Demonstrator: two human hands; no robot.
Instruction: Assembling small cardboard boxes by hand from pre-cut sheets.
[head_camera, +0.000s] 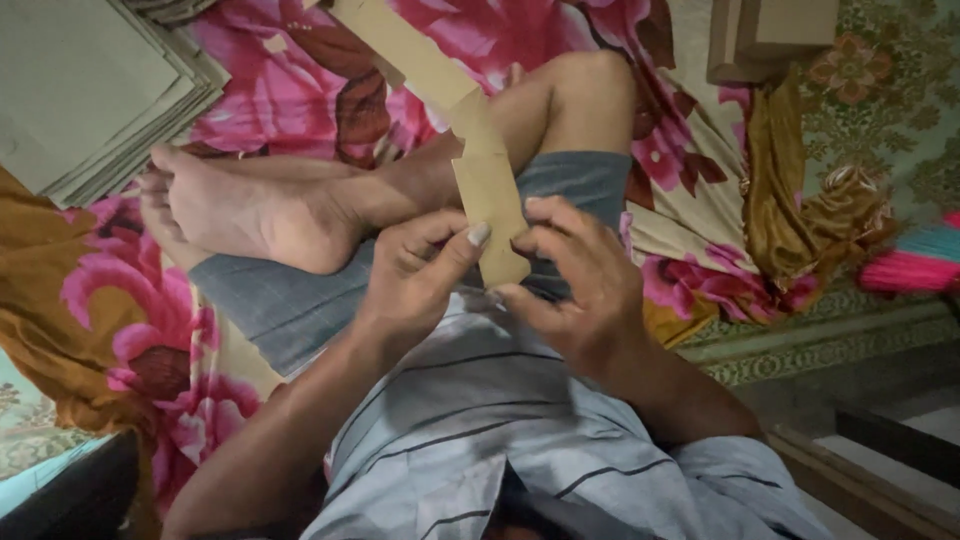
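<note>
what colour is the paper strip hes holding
Light brown, like kraft paper; the paper strip is pinched between the left hand and right hand, seen in the head view.

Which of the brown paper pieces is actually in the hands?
The folded strip over the lap, pinched by both the left hand and right hand; the stack lies untouched, top left.

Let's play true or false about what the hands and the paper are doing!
1. Both hands hold a long tan paper strip. True.
2. The left hand is resting flat on the floor. False: its grip is on the strip's lower end.
3. A stack of flat tan sheets lies at the upper left. True.
4. The cloth under the legs is plain white. False: it has big pink flowers.
5. The right hand pinches the strip too. True.
</note>
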